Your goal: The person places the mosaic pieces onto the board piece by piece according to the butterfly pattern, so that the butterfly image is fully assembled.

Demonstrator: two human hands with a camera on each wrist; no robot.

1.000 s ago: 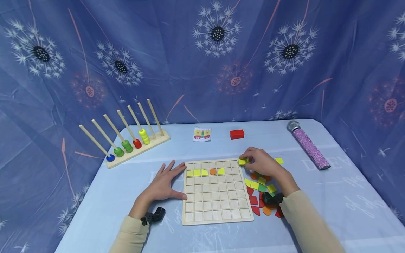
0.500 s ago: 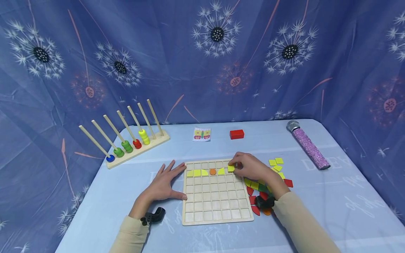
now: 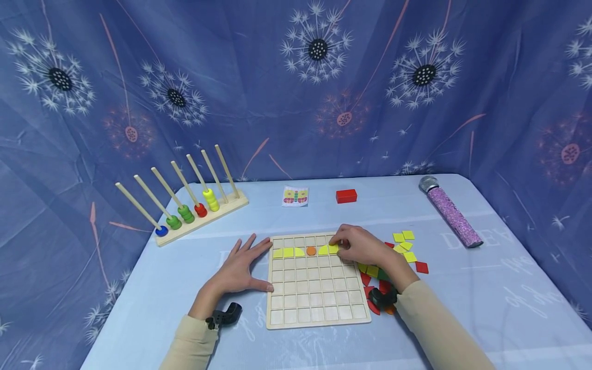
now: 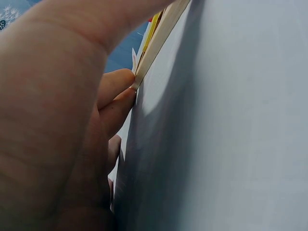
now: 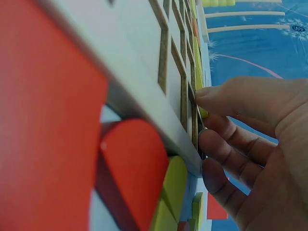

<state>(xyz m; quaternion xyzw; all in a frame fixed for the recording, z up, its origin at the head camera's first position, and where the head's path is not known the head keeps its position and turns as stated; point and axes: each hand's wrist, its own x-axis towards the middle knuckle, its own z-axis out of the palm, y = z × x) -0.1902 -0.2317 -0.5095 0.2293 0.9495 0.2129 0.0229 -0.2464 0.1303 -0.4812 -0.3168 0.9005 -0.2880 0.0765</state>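
Note:
The wooden grid board [image 3: 308,287] lies flat in the middle of the table. In its second row sit yellow pieces [image 3: 288,252] and an orange disc [image 3: 311,251]. My right hand [image 3: 363,248] is over the board's upper right part, its thumb and fingers pinching a yellow square tile [image 3: 333,249] at a cell right of a yellow quarter-round. In the right wrist view the fingers partly hide that tile. My left hand [image 3: 240,267] is spread, thumb and index fingertip touching the board's left edge; the left wrist view shows fingertips [image 4: 126,77] against that wooden edge.
Loose red, green, yellow and orange pieces [image 3: 370,293] lie right of the board, partly under my right wrist. Behind stand a peg abacus [image 3: 202,218], a butterfly pattern card [image 3: 295,197], a red block [image 3: 346,196] and a glittery pink microphone [image 3: 453,216].
My right hand has carried a yellow square tile from beyond the board's upper right corner leftward into its second row. My left hand has stayed put.

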